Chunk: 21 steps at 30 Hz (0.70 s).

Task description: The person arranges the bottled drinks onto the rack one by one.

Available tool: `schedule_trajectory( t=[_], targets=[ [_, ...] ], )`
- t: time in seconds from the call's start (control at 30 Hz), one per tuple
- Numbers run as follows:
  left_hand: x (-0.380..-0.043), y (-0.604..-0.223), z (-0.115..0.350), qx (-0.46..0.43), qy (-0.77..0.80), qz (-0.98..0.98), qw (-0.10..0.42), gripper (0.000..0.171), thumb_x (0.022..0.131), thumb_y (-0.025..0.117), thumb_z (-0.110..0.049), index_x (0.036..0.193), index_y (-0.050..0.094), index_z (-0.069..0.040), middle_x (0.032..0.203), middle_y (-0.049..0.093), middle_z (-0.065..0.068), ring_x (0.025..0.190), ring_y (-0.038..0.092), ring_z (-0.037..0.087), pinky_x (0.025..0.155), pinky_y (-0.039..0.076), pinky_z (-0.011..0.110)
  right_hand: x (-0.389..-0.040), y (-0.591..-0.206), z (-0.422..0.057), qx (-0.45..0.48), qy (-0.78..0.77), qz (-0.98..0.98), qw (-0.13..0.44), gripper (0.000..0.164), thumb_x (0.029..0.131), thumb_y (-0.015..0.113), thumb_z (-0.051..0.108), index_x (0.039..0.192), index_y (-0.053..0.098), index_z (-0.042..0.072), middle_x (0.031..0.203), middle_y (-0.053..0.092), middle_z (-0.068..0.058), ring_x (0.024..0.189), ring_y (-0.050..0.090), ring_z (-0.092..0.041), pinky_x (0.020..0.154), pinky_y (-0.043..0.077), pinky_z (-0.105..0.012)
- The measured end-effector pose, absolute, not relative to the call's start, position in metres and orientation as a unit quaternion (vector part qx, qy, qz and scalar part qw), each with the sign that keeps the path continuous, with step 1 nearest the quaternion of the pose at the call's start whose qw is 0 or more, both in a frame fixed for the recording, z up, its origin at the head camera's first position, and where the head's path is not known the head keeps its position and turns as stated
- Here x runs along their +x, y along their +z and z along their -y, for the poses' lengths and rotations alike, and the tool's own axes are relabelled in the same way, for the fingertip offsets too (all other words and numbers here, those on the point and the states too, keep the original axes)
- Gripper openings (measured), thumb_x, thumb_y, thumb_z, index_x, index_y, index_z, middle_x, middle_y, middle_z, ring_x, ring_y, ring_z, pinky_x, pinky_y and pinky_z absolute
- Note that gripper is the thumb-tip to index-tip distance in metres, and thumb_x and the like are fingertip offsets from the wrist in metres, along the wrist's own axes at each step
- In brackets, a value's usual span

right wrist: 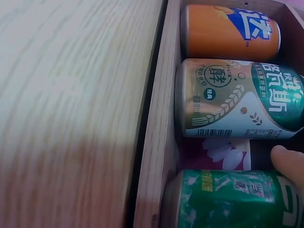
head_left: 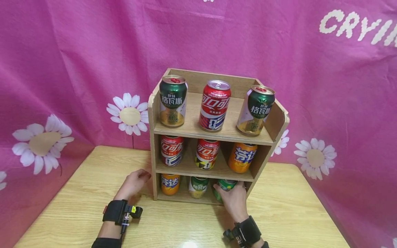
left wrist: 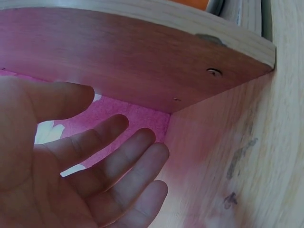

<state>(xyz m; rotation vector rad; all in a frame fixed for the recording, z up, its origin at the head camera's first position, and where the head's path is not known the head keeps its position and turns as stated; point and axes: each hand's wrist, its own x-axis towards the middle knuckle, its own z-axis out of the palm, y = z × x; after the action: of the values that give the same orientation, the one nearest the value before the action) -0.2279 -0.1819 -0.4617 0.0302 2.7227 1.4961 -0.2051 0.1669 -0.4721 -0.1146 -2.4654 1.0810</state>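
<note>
My right hand (head_left: 235, 199) holds a green soda can (head_left: 226, 185) at the right end of the bottom shelf. In the right wrist view, the thumb (right wrist: 289, 164) lies by that can's upper part. Left of it on the same shelf stand a green, white and gold kvass can (head_left: 199, 187) and an orange Fanta can (head_left: 170, 184). Just outside the left side panel of the wooden shelf unit (head_left: 204, 172), my left hand (head_left: 134, 184) hovers with loosely bent fingers and nothing in its grasp. Its palm and fingers show in the left wrist view.
The middle shelf carries two red cola cans (head_left: 172, 151) and an orange can (head_left: 243, 157). On top, a red cola can (head_left: 215, 105) stands between two kvass cans (head_left: 173, 101). A pink flowered cloth (head_left: 93, 69) hangs behind the wooden table (head_left: 279, 213).
</note>
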Motion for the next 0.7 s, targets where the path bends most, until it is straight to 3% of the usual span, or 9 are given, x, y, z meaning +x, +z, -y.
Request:
schedule_trajectory(
  t=[0.43, 0.7],
  targets=[
    [-0.2298, -0.4637, 0.1824, 0.014, 0.475, -0.880, 0.010, 0.029, 0.099, 0.048, -0.018, 0.113, 0.060, 0.004, 0.113, 0.061, 0.022, 0.105, 0.057, 0.038, 0.087, 0.045, 0.050, -0.2093, -0.4724, -0.1642, -0.053, 0.386, 0.893, 0.227, 0.100, 0.066, 0.084, 0.043, 0.137, 0.029, -0.002, 0.115, 0.051, -0.023, 0.098, 0.058, -0.037, 0.081, 0.048, -0.051],
    [-0.2286, -0.4631, 0.1809, 0.011, 0.481, -0.877, 0.011, 0.029, 0.098, 0.048, -0.017, 0.113, 0.060, 0.004, 0.114, 0.061, 0.023, 0.106, 0.056, 0.039, 0.088, 0.044, 0.051, -0.2103, -0.4712, -0.1674, -0.045, 0.375, 0.901, 0.213, 0.094, 0.068, 0.083, 0.043, 0.134, 0.033, -0.002, 0.112, 0.053, -0.024, 0.095, 0.060, -0.035, 0.078, 0.050, -0.049]
  ],
)
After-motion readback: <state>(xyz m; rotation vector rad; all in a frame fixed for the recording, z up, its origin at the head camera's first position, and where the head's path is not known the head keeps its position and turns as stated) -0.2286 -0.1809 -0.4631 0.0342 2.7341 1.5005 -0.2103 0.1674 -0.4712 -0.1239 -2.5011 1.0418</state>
